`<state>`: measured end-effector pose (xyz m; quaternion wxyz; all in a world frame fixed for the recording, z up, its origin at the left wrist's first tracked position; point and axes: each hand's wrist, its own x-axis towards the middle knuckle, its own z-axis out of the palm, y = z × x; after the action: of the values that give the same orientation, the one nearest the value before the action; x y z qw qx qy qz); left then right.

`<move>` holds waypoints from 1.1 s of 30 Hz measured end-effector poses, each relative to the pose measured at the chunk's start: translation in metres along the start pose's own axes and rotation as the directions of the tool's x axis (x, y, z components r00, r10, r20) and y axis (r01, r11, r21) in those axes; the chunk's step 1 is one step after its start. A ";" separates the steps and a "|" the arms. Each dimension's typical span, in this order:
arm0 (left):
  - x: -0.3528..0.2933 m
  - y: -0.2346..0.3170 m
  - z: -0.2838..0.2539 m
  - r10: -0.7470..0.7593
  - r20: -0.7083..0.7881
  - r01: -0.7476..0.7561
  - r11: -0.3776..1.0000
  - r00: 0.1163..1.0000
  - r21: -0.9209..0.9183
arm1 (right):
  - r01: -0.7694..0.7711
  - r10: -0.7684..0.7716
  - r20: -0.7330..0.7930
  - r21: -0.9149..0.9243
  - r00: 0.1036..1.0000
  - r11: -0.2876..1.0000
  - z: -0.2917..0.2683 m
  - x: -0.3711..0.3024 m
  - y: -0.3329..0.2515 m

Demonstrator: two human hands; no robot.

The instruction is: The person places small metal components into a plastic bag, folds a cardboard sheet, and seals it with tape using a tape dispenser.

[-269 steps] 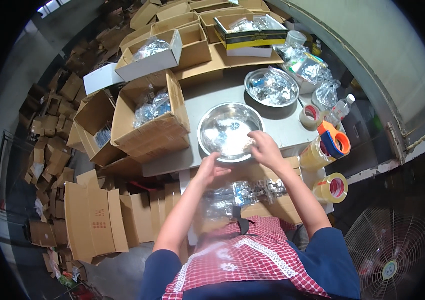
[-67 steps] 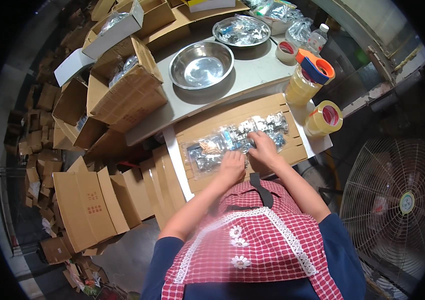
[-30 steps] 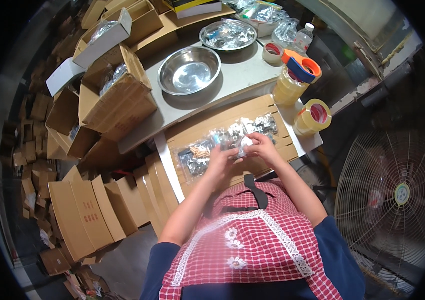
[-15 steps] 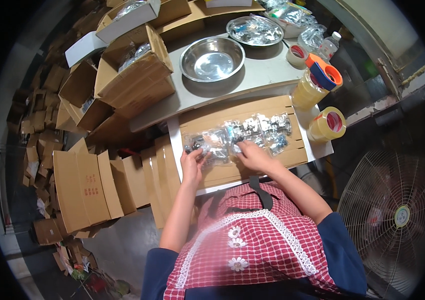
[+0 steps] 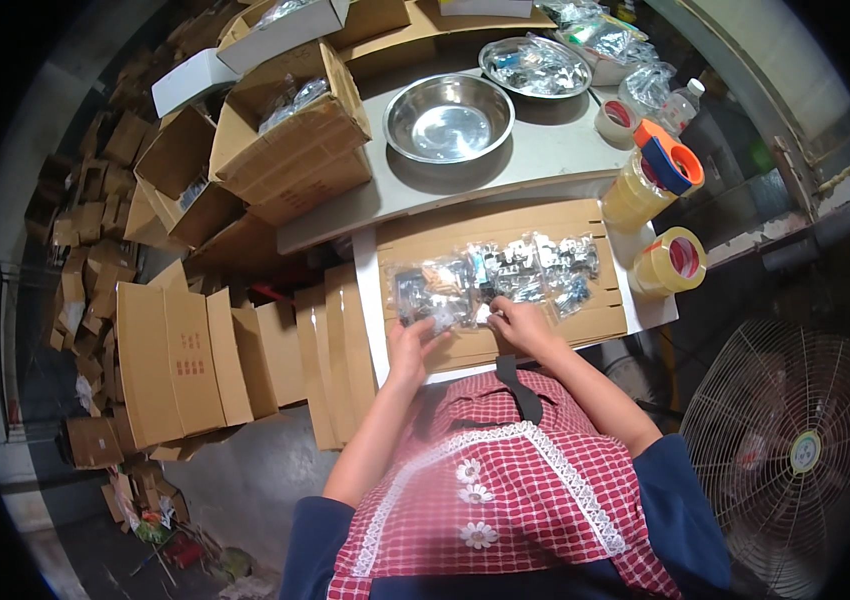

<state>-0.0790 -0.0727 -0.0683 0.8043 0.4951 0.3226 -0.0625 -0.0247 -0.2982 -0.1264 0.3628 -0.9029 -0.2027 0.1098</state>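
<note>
A strip of clear plastic bags (image 5: 517, 262) filled with small metal and dark parts lies across a flat cardboard piece (image 5: 425, 228). At the lower edge of the leftmost bag (image 5: 437, 285), my left hand (image 5: 410, 350) rests with thumb and fingers apart, the fingertips touching the plastic. My right hand (image 5: 525, 328) is closed in a pinch at the near edge of the bag beside it, to the right. A small white piece shows by its fingertips, too small to make out.
On the grey table behind stand a steel bowl (image 5: 450, 118) and a second bowl (image 5: 535, 68) holding bagged parts. Tape rolls (image 5: 670, 262) and an orange-and-blue tape dispenser (image 5: 669, 160) stand at the right. Open cartons (image 5: 295, 150) crowd the left; a large fan (image 5: 795, 440) is at lower right.
The whole view has shifted, with the table now further right. My left hand has drawn back toward the bag's near edge. My right hand stays near the same bags, slightly lower.
</note>
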 end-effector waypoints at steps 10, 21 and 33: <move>0.000 0.007 0.019 -0.065 0.008 0.065 0.997 0.998 0.036 | 0.389 -0.476 -0.106 -0.437 0.873 0.811 0.019 -0.001 -0.002; -0.012 0.013 0.022 -0.109 0.056 0.106 0.992 0.992 0.063 | 0.097 -0.086 -0.074 0.160 0.993 0.982 -0.002 -0.011 -0.022; -0.009 0.000 0.042 -0.129 0.154 0.106 0.983 0.980 0.153 | -0.071 0.354 -0.228 0.746 0.907 0.662 -0.039 -0.013 0.013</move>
<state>-0.0674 -0.1099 -0.0507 0.7850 0.5251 0.2793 -0.1734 -0.0193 -0.3369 -0.1071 0.7031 -0.7078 0.0344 0.0587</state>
